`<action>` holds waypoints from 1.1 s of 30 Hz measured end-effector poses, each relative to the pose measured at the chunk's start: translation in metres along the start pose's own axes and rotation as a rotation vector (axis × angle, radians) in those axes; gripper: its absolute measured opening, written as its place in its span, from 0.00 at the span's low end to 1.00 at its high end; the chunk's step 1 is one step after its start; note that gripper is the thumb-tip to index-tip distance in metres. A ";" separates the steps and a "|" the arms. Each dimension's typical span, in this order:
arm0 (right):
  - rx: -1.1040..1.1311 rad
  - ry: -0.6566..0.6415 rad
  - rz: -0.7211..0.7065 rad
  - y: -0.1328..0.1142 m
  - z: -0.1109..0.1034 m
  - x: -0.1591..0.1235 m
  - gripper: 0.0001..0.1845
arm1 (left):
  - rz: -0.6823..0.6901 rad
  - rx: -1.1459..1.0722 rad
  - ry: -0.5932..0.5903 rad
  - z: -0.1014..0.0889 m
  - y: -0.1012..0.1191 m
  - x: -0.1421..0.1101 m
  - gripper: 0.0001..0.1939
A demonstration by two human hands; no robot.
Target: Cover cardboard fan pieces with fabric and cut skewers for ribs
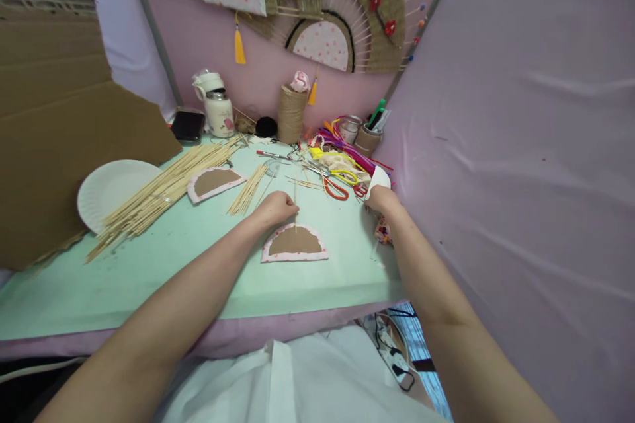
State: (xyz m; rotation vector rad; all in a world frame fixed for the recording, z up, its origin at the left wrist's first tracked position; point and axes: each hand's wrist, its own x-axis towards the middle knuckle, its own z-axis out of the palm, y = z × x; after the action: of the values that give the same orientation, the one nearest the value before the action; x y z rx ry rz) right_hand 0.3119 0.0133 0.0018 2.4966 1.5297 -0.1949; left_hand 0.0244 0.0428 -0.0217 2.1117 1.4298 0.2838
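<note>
My left hand is closed in a pinch around a thin bamboo stick. The stick's near end lies over the curved top edge of a half-round cardboard piece, which is bordered with pink dotted cloth and lies flat on the table. Over at the right edge of the table, my right hand is curled beside a white object that sticks up past it. The fingers there are mostly hidden, and I cannot make out what they hold. A patterned cloth bundle lies just below that hand.
A second half-round piece, a small stick bunch and a long stick pile lie left. Orange-handled scissors are near my right hand. Behind stand a twine spool and bottle. Cardboard leans left; a paper plate sits there.
</note>
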 end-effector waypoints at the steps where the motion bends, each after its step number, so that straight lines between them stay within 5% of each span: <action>1: 0.000 -0.002 -0.006 0.001 0.000 0.000 0.20 | -0.002 -0.003 -0.001 0.000 0.000 0.000 0.10; 10: 0.016 0.057 -0.026 0.017 -0.010 -0.029 0.15 | 0.006 -0.018 0.005 -0.001 0.000 -0.002 0.10; 16: 0.166 0.291 0.028 0.020 -0.021 -0.056 0.11 | -0.006 -0.042 0.010 0.000 0.001 -0.003 0.09; 20: 0.391 0.331 -0.284 0.006 -0.011 -0.072 0.09 | -0.002 -0.039 0.003 -0.001 0.002 -0.004 0.09; 26: 0.672 0.282 -0.856 -0.038 0.044 -0.099 0.13 | -0.009 -0.041 -0.003 -0.003 0.004 -0.006 0.10; 33: 0.620 0.402 -1.007 -0.052 0.063 -0.102 0.14 | -0.016 -0.033 0.002 -0.001 0.004 -0.005 0.10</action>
State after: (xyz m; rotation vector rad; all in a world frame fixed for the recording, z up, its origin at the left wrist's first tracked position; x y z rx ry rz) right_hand 0.2185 -0.0673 -0.0422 1.8899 3.1965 -0.3645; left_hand 0.0249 0.0379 -0.0180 2.0739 1.4331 0.3018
